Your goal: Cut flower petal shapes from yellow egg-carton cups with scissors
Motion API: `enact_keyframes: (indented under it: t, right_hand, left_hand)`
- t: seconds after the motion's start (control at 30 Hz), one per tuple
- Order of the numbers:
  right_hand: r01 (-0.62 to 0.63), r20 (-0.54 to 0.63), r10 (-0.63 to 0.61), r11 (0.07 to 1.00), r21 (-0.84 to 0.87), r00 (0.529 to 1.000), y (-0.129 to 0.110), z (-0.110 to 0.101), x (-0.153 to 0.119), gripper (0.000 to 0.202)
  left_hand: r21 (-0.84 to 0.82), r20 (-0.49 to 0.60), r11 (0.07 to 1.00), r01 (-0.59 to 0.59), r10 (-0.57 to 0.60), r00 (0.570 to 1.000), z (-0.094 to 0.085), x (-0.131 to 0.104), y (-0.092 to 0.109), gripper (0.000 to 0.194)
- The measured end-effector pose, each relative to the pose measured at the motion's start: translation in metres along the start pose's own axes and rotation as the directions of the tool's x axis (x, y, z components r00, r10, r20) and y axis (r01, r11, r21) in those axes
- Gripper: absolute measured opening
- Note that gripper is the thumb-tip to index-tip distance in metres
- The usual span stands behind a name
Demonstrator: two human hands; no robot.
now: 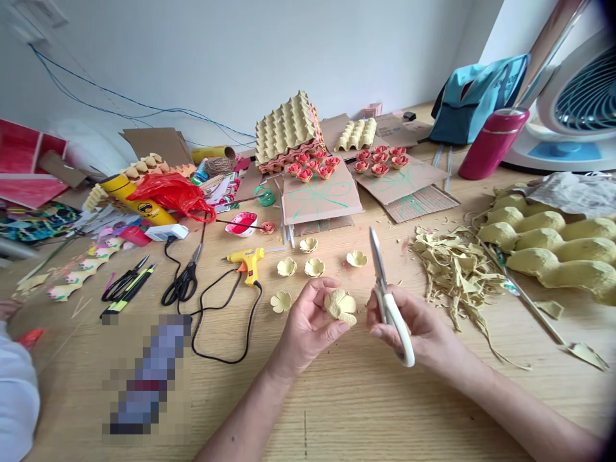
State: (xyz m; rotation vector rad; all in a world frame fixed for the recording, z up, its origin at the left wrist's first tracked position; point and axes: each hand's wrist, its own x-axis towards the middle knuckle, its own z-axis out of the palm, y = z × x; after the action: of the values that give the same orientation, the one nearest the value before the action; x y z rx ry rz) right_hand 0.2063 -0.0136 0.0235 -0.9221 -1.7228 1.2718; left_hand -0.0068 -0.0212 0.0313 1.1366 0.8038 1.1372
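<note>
Between the thumb and fingers of my left hand point(312, 321) is a pale yellow egg-carton flower point(341, 305), its rounded petals cut apart. My right hand point(414, 324) grips a pair of white-handled scissors point(398, 326), whose blades point up and away and look closed. The scissors are apart from the flower. Beyond my hands, several cut egg-carton cups point(314, 267) with petal edges lie on the wooden table point(308, 410). A heap of pulp scraps point(455, 273) sits to the right of the scissors.
A yellow glue gun point(249, 263) with a looping black cord and black scissors point(183, 282) lie left. Red painted flowers point(380, 157) stand on cardboard at the back. Egg trays point(558, 237), a pink bottle point(495, 142) and a fan point(577, 109) are right. A person's sleeve point(17, 398) shows far left.
</note>
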Motion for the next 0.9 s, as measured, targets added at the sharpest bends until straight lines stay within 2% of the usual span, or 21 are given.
enact_keyframes:
  t: [0.1,0.2,0.3,0.4,0.47,0.57,0.63,0.7,0.77,0.83,0.9]
  right_hand:
    - [-0.038,-0.02,0.041,0.992,0.122,0.999,0.001,0.006,0.001,0.035]
    - [-0.063,-0.063,0.072,0.987,0.145,0.995,0.001,0.009,0.0,0.037]
    - [-0.061,-0.065,0.069,0.992,0.115,0.995,-0.001,0.007,-0.001,0.035]
    - [-0.064,-0.045,0.069,0.992,0.111,0.997,-0.002,0.005,-0.003,0.032]
    - [-0.073,-0.029,0.077,0.991,0.116,0.997,-0.002,0.003,-0.004,0.031]
    - [-0.094,-0.02,0.097,0.989,0.11,0.995,0.001,-0.001,-0.004,0.029]
    - [-0.121,-0.032,0.126,0.986,0.116,0.992,0.004,-0.005,-0.004,0.027]
    - [-0.152,-0.023,0.158,0.975,0.159,0.987,0.009,-0.009,-0.003,0.026]
    - [-0.164,0.026,0.162,0.963,0.213,0.986,0.015,-0.012,-0.003,0.028]
    - [-0.157,0.079,0.142,0.957,0.244,0.987,0.02,-0.013,-0.003,0.029]
    - [-0.16,0.116,0.132,0.948,0.275,0.984,0.022,-0.011,-0.003,0.03]
  left_hand:
    - [0.196,0.006,0.98,-0.034,0.034,0.999,0.005,-0.003,-0.004,0.045]
    - [0.347,0.023,0.936,-0.068,0.064,0.998,0.008,-0.004,-0.007,0.047]
    - [0.227,0.073,0.973,-0.031,0.015,0.997,0.008,-0.003,-0.006,0.052]
    - [0.038,0.087,0.998,0.047,-0.051,0.995,0.006,0.0,-0.004,0.041]
    - [-0.03,0.088,0.995,0.099,-0.096,0.991,0.004,0.001,-0.003,0.037]
    - [-0.068,0.081,0.985,0.157,-0.151,0.985,0.002,0.002,-0.001,0.042]
    - [-0.015,0.055,0.987,0.158,-0.157,0.986,0.0,0.003,0.001,0.042]
    - [0.131,-0.007,0.986,0.103,-0.103,0.995,-0.001,0.003,0.004,0.033]
    - [0.31,-0.067,0.951,0.019,0.001,0.998,-0.003,0.003,0.007,0.018]
    - [0.449,-0.1,0.892,-0.058,0.115,0.988,-0.004,0.004,0.01,0.007]
    - [0.574,-0.101,0.809,-0.128,0.225,0.969,-0.006,0.005,0.011,0.008]
